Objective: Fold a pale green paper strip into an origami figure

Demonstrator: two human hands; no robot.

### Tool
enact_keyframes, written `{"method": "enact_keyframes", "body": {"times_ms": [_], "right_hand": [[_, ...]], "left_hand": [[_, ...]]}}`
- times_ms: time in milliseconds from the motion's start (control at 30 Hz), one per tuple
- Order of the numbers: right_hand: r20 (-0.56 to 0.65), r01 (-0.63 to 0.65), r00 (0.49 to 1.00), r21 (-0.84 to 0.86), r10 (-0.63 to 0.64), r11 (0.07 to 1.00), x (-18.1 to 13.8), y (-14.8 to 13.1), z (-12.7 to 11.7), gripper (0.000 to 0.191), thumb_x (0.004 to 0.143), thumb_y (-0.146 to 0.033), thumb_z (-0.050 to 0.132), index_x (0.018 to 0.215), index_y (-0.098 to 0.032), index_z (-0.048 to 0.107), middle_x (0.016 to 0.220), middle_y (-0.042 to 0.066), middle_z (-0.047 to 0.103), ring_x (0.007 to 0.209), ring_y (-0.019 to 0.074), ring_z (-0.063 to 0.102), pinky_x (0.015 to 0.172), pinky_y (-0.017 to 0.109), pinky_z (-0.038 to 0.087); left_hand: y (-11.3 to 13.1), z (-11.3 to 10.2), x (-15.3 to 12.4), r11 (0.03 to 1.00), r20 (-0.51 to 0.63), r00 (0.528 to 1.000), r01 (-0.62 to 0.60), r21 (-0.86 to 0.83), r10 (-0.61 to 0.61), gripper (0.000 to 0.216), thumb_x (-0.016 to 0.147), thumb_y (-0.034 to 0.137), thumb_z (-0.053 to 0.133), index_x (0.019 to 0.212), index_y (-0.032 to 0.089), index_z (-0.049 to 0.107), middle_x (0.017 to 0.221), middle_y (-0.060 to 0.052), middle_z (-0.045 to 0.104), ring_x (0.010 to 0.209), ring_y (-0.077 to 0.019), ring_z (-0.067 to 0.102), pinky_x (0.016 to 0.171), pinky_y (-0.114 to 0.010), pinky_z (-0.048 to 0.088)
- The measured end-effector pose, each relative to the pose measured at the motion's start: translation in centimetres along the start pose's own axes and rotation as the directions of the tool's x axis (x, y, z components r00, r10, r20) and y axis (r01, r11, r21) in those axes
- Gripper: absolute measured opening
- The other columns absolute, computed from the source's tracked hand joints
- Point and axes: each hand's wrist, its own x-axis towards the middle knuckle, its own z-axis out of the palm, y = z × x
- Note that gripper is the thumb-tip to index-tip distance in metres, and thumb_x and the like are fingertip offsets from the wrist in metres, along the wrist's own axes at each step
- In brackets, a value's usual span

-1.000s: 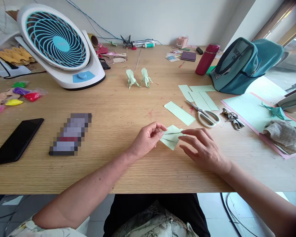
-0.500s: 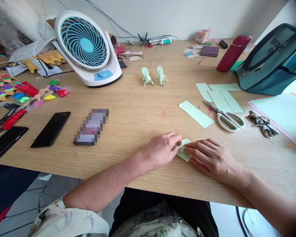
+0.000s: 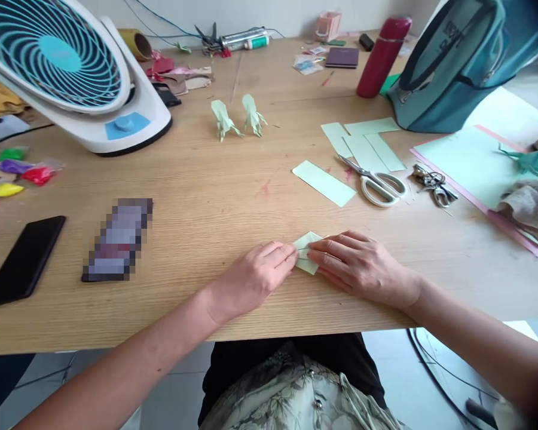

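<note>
A small piece of folded pale green paper (image 3: 308,246) lies near the front edge of the table, its top folded to a point and creases across its face. My left hand (image 3: 262,272) grips its left edge with the fingers pressed together; the thumb is mostly hidden. From the right, my right hand (image 3: 363,266) holds the paper, its bent fingertips on the right part, which they cover. Beyond the hands lie a loose pale green strip (image 3: 324,183) and scissors (image 3: 381,186) with white handles. Two folded green paper figures (image 3: 223,119) stand farther back.
More green strips (image 3: 370,149) lie behind the scissors, with keys (image 3: 434,185) to their right. A fan (image 3: 130,128) and two phones (image 3: 24,260) are on the left. A red flask (image 3: 381,60), a teal bag (image 3: 443,77) and green sheets (image 3: 470,161) occupy the right.
The view has swung to the right. My left fingers have shifted from over the paper to its left edge, so more of its face shows. My right hand stays on the paper.
</note>
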Motion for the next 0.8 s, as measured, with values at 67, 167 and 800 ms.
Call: {"method": "enact_keyframes", "body": {"times_ms": [67, 167, 800], "right_hand": [[-0.002, -0.015, 1.0, -0.002, 0.015, 1.0, 0.0, -0.2, 0.0, 0.018, 0.097, -0.016, 0.055, 0.111, -0.014, 0.066, 0.112, 0.011, 0.074, 0.087, 0.0197, 0.067, 0.073, 0.034, 0.049], [-0.014, -0.032, 0.999, 0.004, 0.032, 0.999, 0.0, -0.6, -0.1, 0.016, 0.096, -0.014, 0.056, 0.107, -0.012, 0.067, 0.112, 0.012, 0.074, 0.088, 0.0199, 0.068, 0.073, 0.034, 0.049], [0.05, -0.273, 0.962, 0.266, 0.27, 0.925, 0.6, -1.8, 0.0, 0.011, 0.093, -0.013, 0.056, 0.095, -0.013, 0.067, 0.093, 0.011, 0.067, 0.083, 0.0212, 0.059, 0.075, 0.037, 0.046]], "left_hand": [[-0.1, 0.1, 0.1, 1.0, -0.01, 1.0, -0.013, 0.021, 0.013, 0.025, 0.096, 0.007, 0.052, 0.119, 0.006, 0.062, 0.113, -0.013, 0.07, 0.103, -0.0217, 0.064, 0.088, -0.035, 0.058], [-0.1, 0.1, 0.8, 0.996, -0.019, 0.999, -0.033, 0.087, 0.035, 0.017, 0.095, 0.009, 0.056, 0.108, 0.008, 0.066, 0.098, -0.009, 0.071, 0.09, -0.0208, 0.065, 0.075, -0.034, 0.057], [-0.7, 0.5, 1.8, 0.992, -0.048, 0.998, 0.023, -0.123, -0.029, 0.017, 0.094, 0.006, 0.056, 0.083, 0.012, 0.069, 0.079, -0.004, 0.062, 0.072, -0.0157, 0.051, 0.064, -0.028, 0.046]]}}
